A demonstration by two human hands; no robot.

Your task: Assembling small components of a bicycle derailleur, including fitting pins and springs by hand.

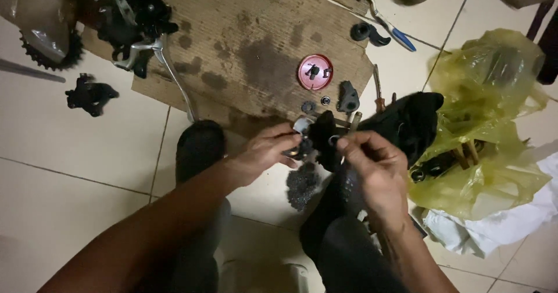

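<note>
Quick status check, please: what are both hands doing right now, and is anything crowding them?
Left hand and right hand both pinch a small black greasy part. Oil-stained cardboard, red lid just beyond. Black rag, yellow bag close at right.

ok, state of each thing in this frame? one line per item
left hand: gripping a small black mechanical part
right hand: fingertips pinched on the same part
red lid: lying open side up on the cardboard, small pieces inside
cardboard: flat on the floor, dark stains
yellow plastic bag: open, crumpled, parts inside
blue-handled pliers: lying flat, unheld
toothed sprocket: on the floor, partly wrapped in plastic
</note>
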